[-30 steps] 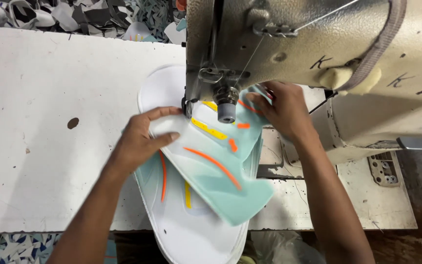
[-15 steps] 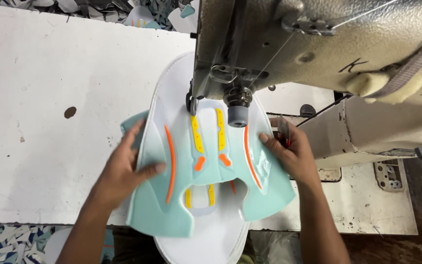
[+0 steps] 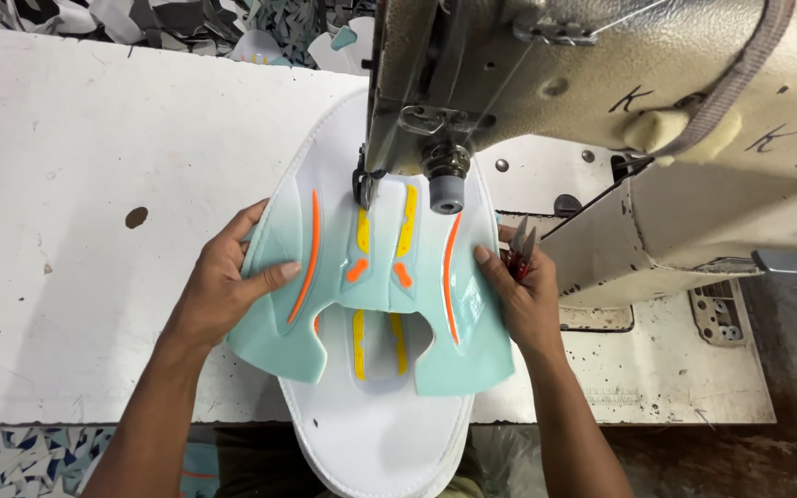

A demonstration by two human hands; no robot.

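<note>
White counter [image 3: 94, 277] carrying sewing machine [image 3: 601, 101]. I am pressing mint shoe-upper panel [image 3: 371, 304] flat under needle: left hand [image 3: 223, 286] spread wide, right hand [image 3: 518, 286] gripping thread snips [image 3: 518, 254]. No fresh stitching visible; sewing apparently pending.

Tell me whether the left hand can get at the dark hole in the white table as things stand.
Probably yes: the left hand rests on the mint shoe panel, and only bare white table lies between it and the dark hole.
</note>
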